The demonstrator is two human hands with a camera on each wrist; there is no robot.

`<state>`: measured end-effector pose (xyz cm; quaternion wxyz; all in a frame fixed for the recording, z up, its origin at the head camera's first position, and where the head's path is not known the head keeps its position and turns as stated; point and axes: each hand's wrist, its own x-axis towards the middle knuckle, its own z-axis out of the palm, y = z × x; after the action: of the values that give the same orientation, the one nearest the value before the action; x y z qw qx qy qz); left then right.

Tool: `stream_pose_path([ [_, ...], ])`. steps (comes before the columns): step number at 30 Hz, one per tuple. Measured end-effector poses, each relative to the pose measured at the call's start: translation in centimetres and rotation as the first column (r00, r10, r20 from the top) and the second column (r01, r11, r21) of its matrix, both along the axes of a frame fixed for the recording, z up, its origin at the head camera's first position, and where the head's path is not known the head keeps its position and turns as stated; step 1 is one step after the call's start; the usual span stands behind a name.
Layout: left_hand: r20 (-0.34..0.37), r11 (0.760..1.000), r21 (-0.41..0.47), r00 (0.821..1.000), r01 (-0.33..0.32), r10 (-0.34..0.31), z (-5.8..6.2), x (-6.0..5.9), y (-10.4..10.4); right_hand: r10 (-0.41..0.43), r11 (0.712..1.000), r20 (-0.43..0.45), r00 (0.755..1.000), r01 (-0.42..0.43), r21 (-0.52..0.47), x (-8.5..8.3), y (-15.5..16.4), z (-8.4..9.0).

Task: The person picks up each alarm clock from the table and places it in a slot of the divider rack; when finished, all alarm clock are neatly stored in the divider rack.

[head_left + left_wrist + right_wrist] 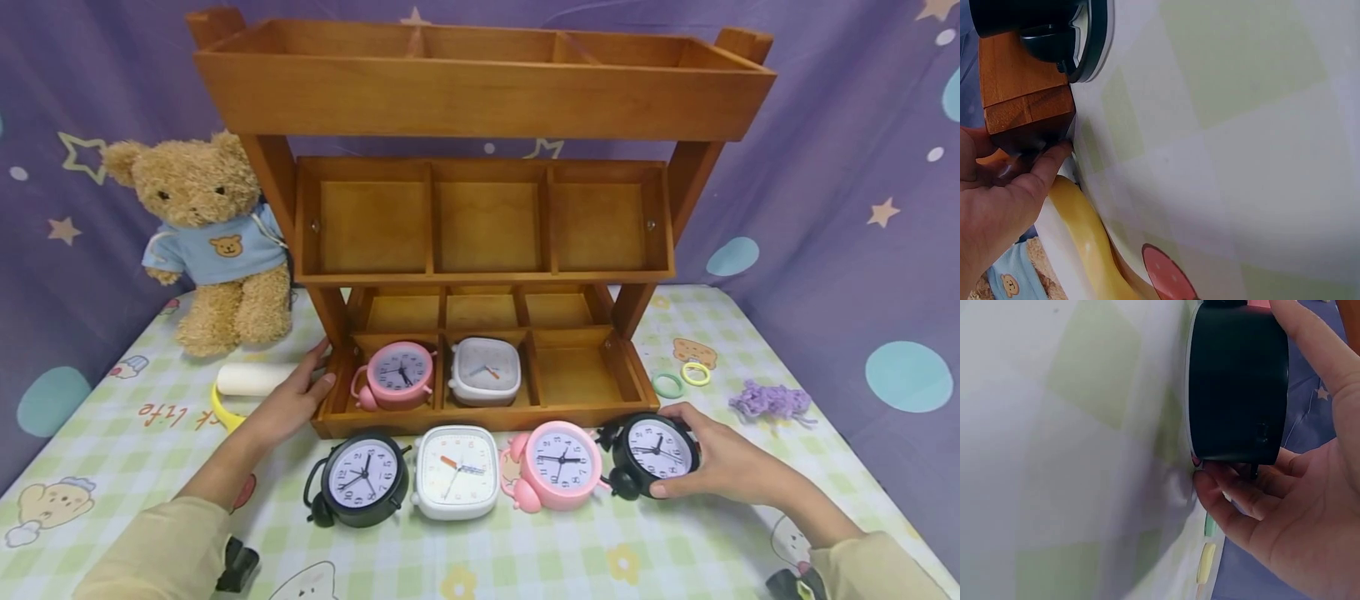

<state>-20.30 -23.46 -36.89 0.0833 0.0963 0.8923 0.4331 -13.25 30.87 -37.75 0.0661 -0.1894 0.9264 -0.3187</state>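
Four alarm clocks lie in a row on the checked tablecloth (525,550) just in front of the wooden organiser (480,250): black round clock (362,477), white square clock (456,472), pink round clock (558,462), second black clock (654,454). Left hand (288,404): rests against the organiser's front left corner, fingers fairly straight and close together, thumb tip on the wood in the left wrist view; holds nothing. Beside it, a white roll (251,379) and a yellow band (223,412) lie on the cloth, with a teddy bear (210,237) seated behind. Lowest tray, front row: pink clock (397,375) in the left compartment, grey-white square clock (486,371) in the middle, right compartment (573,375) vacant. Back row of that tray and all three middle-tier compartments hold nothing; the top tier's interior is only partly visible. Right hand (716,462): fingers curled round the right edge of the second black clock, which sits on the cloth near the tray's right front corner. Further right: two small rings (681,379) and a purple yarn tuft (772,402). Judged progress: two clocks stowed, four still outside, the one under grip likely next for the vacant slot.
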Motion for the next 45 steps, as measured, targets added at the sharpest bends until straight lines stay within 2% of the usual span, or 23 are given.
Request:
stream_pose_path([
  [9,0.003,1.0,0.002,1.0,-0.004,0.004,0.0,0.1,0.1,-0.038,0.998,-0.052,0.998,0.041,0.05,0.2,0.0,0.0],
  [15,0.002,1.0,-0.003,1.0,-0.003,0.003,0.1,0.1,0.0,-0.003,0.999,-0.055,0.998,0.006,0.052,0.3,0.5,0.3],
  [23,0.003,1.0,0.011,1.0,-0.003,0.003,-0.1,0.0,0.0,0.043,0.997,-0.057,0.997,-0.039,0.059,0.6,0.9,1.1],
  [36,-0.009,1.0,0.014,1.0,0.01,-0.01,-0.2,-0.1,-0.1,0.039,0.999,-0.069,0.997,-0.037,0.037,0.7,2.0,2.6],
  [45,-0.014,1.0,0.005,1.0,0.006,-0.006,0.0,-0.1,0.0,0.025,0.999,-0.072,0.997,-0.024,0.026,-0.2,1.9,4.2],
])
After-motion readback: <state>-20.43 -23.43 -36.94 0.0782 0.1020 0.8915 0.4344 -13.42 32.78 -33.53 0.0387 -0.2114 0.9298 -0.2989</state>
